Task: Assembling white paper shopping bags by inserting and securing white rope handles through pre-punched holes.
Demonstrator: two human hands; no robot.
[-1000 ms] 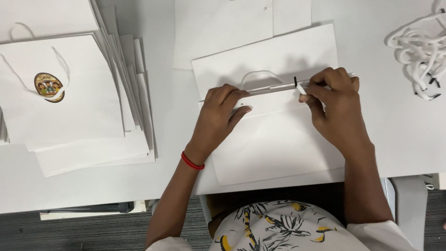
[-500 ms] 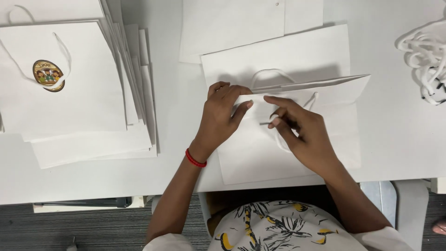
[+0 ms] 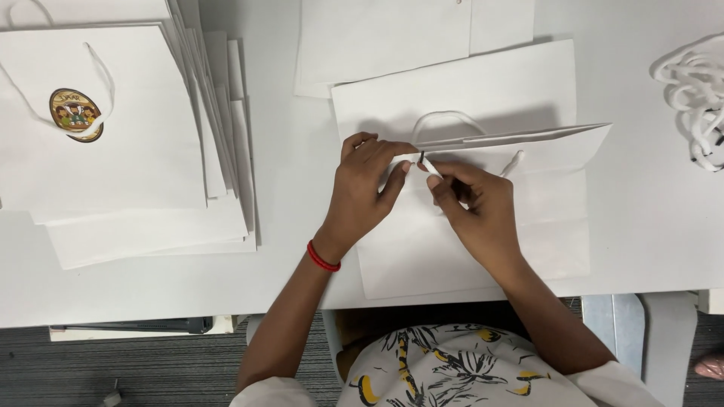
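A white paper bag (image 3: pixel 483 249) lies flat on the white table (image 3: pixel 286 271) in front of me, its top edge raised. My left hand (image 3: pixel 366 188), with a red band at the wrist, pinches the bag's top edge near its left end. My right hand (image 3: pixel 475 207) holds the dark-tipped end of a white cord handle (image 3: pixel 424 162) between thumb and finger, right beside the left hand's fingertips. The cord runs to the right under the raised edge to a spot near the bag's right side. Another cord loop (image 3: pixel 445 117) arches above the bag's far edge.
A fanned stack of white paper bags (image 3: pixel 128 151), the top one with an oval coloured sticker (image 3: pixel 75 113), lies at the left. More flat white sheets (image 3: pixel 407 38) lie at the back. A heap of white cords (image 3: pixel 694 105) sits at the right edge.
My right hand has moved left along the bag's top edge, carrying the cord end to the left hand's fingertips. The left hand stayed on the bag's edge.
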